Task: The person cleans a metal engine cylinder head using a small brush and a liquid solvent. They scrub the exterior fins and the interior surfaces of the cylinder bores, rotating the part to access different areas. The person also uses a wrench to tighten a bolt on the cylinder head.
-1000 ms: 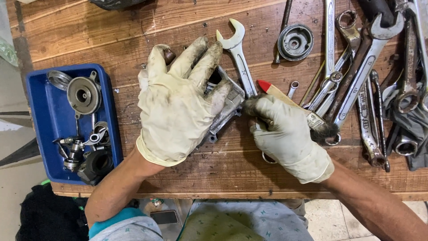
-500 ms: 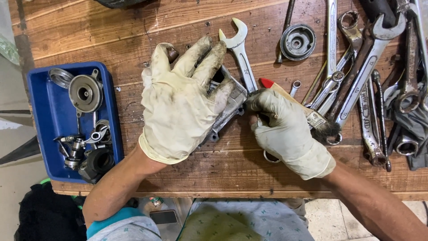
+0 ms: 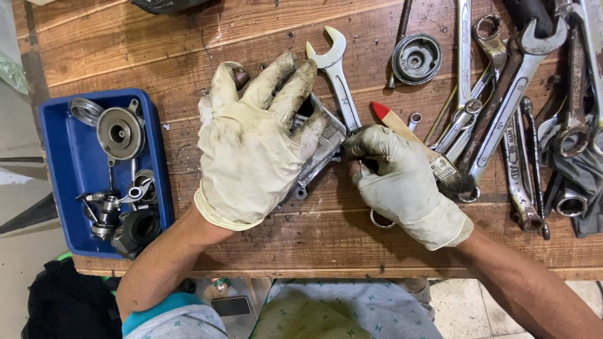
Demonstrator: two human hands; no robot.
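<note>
My left hand (image 3: pixel 251 150), in a dirty pale glove, lies flat with fingers spread on a grey metal casting (image 3: pixel 321 150) in the middle of the wooden bench (image 3: pixel 188 50). My right hand (image 3: pixel 405 188), also gloved, has its fingers curled, and the fingertips pinch at the casting's right edge. A paintbrush (image 3: pixel 402 130) with a red-tipped wooden handle runs along the back of this hand and moves with it. Its dark bristles stick out by the wrist side. What the fingertips pinch is too small to make out.
A blue tray (image 3: pixel 63 188) with several small engine parts sits at the left. An open-end wrench (image 3: pixel 334 72) lies just above the casting. A round metal part (image 3: pixel 416 59), a small socket (image 3: pixel 414 117) and a heap of wrenches (image 3: pixel 509 113) fill the right. The bench's front edge (image 3: pixel 326 273) is near.
The brush's red tip has swung slightly up and to the right with my right hand. My left hand stays pressed on the casting.
</note>
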